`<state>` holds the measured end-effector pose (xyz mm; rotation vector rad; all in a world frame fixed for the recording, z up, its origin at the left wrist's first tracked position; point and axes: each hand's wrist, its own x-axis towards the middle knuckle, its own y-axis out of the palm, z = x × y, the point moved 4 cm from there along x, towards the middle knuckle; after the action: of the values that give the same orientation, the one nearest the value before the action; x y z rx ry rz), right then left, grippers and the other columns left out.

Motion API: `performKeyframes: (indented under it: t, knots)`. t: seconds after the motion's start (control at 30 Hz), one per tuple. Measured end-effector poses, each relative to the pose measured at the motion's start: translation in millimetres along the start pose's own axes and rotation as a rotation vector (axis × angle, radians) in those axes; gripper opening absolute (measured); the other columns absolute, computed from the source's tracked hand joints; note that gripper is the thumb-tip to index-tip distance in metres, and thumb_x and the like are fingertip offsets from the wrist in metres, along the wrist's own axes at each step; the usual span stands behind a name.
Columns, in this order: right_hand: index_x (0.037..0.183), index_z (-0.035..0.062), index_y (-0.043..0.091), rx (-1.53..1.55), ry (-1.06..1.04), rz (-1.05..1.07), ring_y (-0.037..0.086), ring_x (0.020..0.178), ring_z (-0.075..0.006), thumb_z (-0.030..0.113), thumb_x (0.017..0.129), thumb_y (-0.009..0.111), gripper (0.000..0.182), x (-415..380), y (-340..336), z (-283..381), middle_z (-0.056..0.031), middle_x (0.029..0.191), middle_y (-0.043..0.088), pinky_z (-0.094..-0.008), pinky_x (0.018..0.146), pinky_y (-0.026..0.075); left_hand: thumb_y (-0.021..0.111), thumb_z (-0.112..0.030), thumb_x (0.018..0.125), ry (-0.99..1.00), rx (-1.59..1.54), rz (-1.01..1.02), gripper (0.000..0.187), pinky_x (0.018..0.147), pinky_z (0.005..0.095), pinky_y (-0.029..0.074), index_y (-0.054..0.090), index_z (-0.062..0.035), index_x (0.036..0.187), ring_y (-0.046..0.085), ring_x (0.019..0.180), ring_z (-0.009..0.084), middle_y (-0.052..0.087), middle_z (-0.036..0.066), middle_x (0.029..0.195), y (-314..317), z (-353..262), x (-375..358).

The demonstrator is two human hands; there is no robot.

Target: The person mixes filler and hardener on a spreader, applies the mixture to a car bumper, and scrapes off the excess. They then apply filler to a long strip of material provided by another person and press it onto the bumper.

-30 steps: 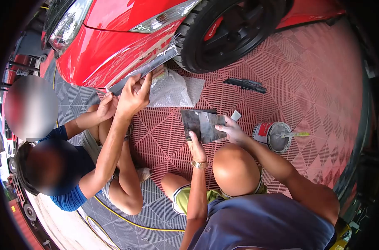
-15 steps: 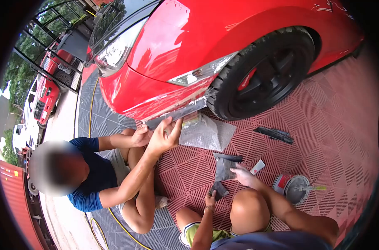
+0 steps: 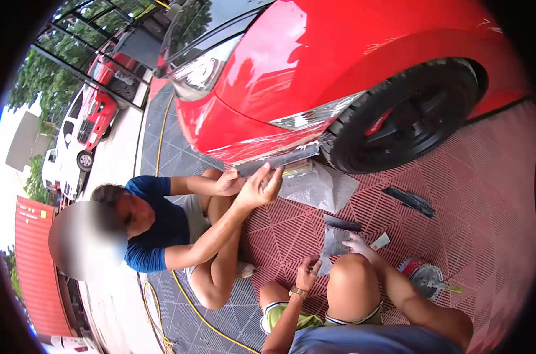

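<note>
My right hand (image 3: 357, 243) grips the edge of a flat grey-smeared plate (image 3: 336, 241), low over the floor in front of my knees. Close by on its left, my left hand (image 3: 306, 275) pinches a small thin grey sheet (image 3: 324, 266), which meets the plate's lower edge in this view. Beyond the plate lies a dark strip (image 3: 342, 223). To the right of my right hand rests a white spreader-like card (image 3: 380, 241). An opened can of grey paste (image 3: 427, 282) stands beside my right forearm, with a yellow-green-tipped tool across its rim.
A co-worker (image 3: 147, 230) crouches at left, both hands holding a long grey strip (image 3: 279, 160) against the red car's bumper (image 3: 220, 130). Clear plastic wrap (image 3: 315, 186) lies under the bumper. Near the tyre (image 3: 397, 118) is a black block (image 3: 408, 201). A yellow hose (image 3: 203, 315) crosses the floor.
My view has turned left, shifting the scene rightward. My left hand has turned; the sheet at its fingertips, dark before, now shows pale grey. My right hand keeps hold of the plate.
</note>
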<state>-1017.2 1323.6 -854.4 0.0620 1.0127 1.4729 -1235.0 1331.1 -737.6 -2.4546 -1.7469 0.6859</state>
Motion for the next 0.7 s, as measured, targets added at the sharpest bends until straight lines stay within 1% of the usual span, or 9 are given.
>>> performKeyframes:
  t: [0.07,0.1,0.2,0.3,0.4,0.43,0.5,0.53,0.7]
  knots:
    - [0.118,0.0045,0.051,-0.070,0.033,0.000,0.059,0.099,-0.0195,0.010,0.085,0.059,0.035,7,-4,-18,-0.0076,0.111,0.059,-0.0372,0.084,0.048,0.062,-0.017,0.088,-0.030,-0.001,-0.025,0.026,0.072,0.0301,0.050,0.060,0.0008,0.107,0.064,0.083,0.0175,0.066,0.012,0.091,-13,5,-15]
    - [0.119,0.0041,0.051,-0.110,0.050,-0.013,0.059,0.099,-0.0196,0.009,0.085,0.059,0.035,16,-15,-33,-0.0080,0.111,0.059,-0.0372,0.084,0.048,0.063,-0.016,0.088,-0.049,0.057,-0.037,0.027,0.074,0.0292,0.050,0.059,0.0010,0.108,0.064,0.085,0.0165,0.066,0.012,0.092,-22,11,-23]
    - [0.119,0.0030,0.051,-0.234,0.069,-0.089,0.059,0.098,-0.0199,0.007,0.085,0.058,0.035,45,-59,-86,-0.0091,0.109,0.060,-0.0370,0.083,0.049,0.065,-0.016,0.086,-0.070,0.041,-0.092,0.027,0.079,0.0280,0.050,0.060,0.0018,0.106,0.064,0.090,0.0156,0.067,0.012,0.096,-38,24,-41]
    - [0.119,0.0019,0.051,-0.351,0.042,-0.169,0.058,0.098,-0.0202,0.005,0.085,0.058,0.035,74,-98,-133,-0.0103,0.108,0.060,-0.0368,0.082,0.049,0.065,-0.016,0.086,-0.087,0.030,-0.070,0.026,0.078,0.0281,0.050,0.061,0.0015,0.105,0.065,0.089,0.0159,0.067,0.012,0.095,-38,31,-45]
    - [0.119,0.0008,0.051,-0.459,0.011,-0.234,0.058,0.097,-0.0204,0.002,0.085,0.057,0.035,98,-126,-168,-0.0114,0.107,0.060,-0.0366,0.081,0.049,0.063,-0.014,0.087,-0.039,0.014,-0.008,0.024,0.074,0.0285,0.051,0.060,0.0020,0.104,0.065,0.084,0.0160,0.068,0.013,0.090,-27,26,-35]
    - [0.119,0.0001,0.051,-0.514,0.050,-0.276,0.058,0.098,-0.0211,0.004,0.084,0.058,0.036,83,-110,-148,-0.0123,0.107,0.060,-0.0369,0.081,0.048,0.062,-0.013,0.088,-0.011,-0.015,-0.008,0.022,0.070,0.0287,0.051,0.060,0.0020,0.104,0.065,0.079,0.0162,0.068,0.012,0.087,-23,19,-30]
    - [0.118,-0.0013,0.051,-0.619,0.121,-0.360,0.057,0.099,-0.0226,0.006,0.083,0.060,0.037,60,-76,-102,-0.0140,0.107,0.060,-0.0374,0.082,0.047,0.061,-0.012,0.088,0.034,0.010,0.014,0.021,0.069,0.0289,0.051,0.060,0.0019,0.104,0.064,0.077,0.0163,0.068,0.012,0.087,-19,27,-17]
    - [0.112,-0.0022,0.054,-0.601,0.108,-0.416,0.057,0.100,-0.0213,0.009,0.082,0.061,0.033,57,-72,-99,-0.0140,0.107,0.060,-0.0371,0.085,0.045,0.061,-0.012,0.088,0.054,0.024,0.027,0.021,0.069,0.0289,0.051,0.060,0.0018,0.104,0.064,0.076,0.0163,0.068,0.012,0.086,-17,29,-13]
    - [0.107,-0.0001,0.058,-0.784,0.094,-0.286,0.057,0.098,-0.0184,0.008,0.082,0.060,0.027,43,-50,-73,-0.0122,0.104,0.061,-0.0354,0.085,0.045,0.061,-0.010,0.088,0.052,-0.063,0.004,0.019,0.069,0.0271,0.050,0.060,0.0017,0.103,0.062,0.077,0.0134,0.067,0.009,0.086,-16,36,-8]
